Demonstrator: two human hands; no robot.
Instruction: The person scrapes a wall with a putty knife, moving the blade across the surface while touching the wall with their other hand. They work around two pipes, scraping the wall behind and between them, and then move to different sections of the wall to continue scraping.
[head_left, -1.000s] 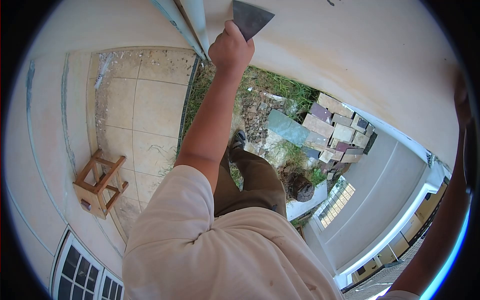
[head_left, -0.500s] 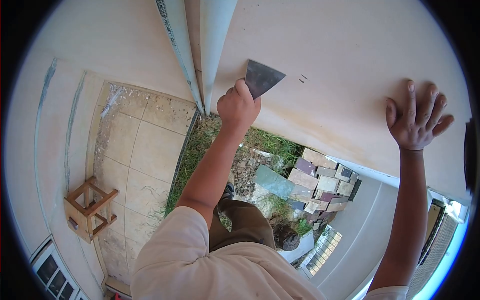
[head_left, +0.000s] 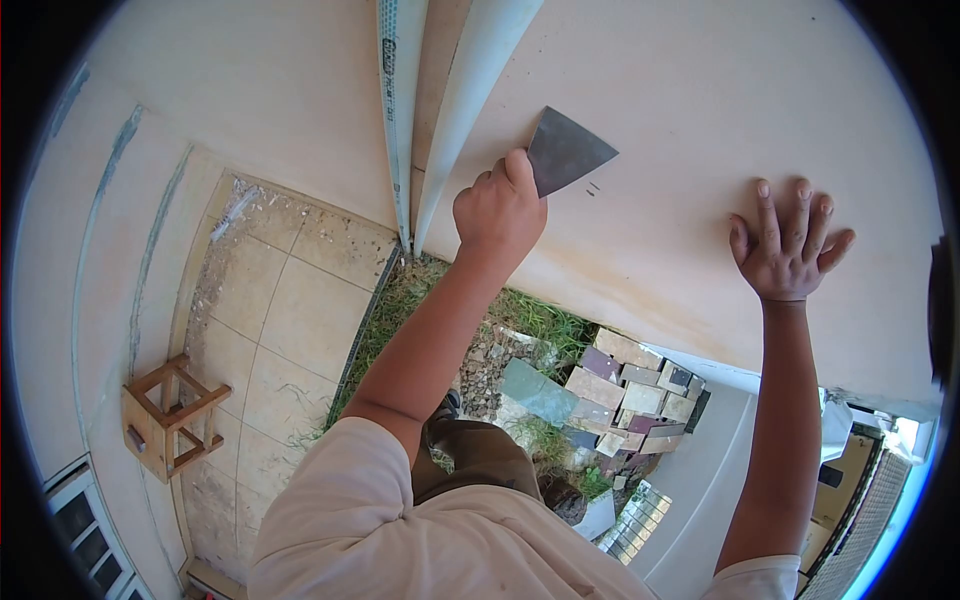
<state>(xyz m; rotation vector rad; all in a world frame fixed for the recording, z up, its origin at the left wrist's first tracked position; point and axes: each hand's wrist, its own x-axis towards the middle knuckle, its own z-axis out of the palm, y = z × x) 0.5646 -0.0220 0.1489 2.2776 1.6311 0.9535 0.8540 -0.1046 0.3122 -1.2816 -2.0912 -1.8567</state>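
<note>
- Scraper [head_left: 570, 150]: in L hand [head_left: 500, 210], up at the wall [head_left: 680, 100], just R of the pipes [head_left: 468, 95] in view. Wide flat metal blade, dark grey, flares away from the fist; handle hidden by fingers.
- Hands: L closed round scraper handle, thumb up by blade base. R hand [head_left: 785, 245] open, fingers spread, laid on same wall, nothing held, well apart from scraper.
- Blade vs wall: can't tell if edge is touching.
- Small dark marks [head_left: 593, 189] on wall, just below blade in view. Brownish stain [head_left: 620, 285] lower down, near wall base.
- Pipes: 2x pale, side by side, printed text on L one.
- Ground: grass [head_left: 540, 320] + rubble along wall base, mixed-colour slabs [head_left: 640, 395] laid beyond.
- L side: wooden stool [head_left: 172, 415] tipped in view, by tiled floor [head_left: 290, 310] w/ pale debris at far end.
</note>
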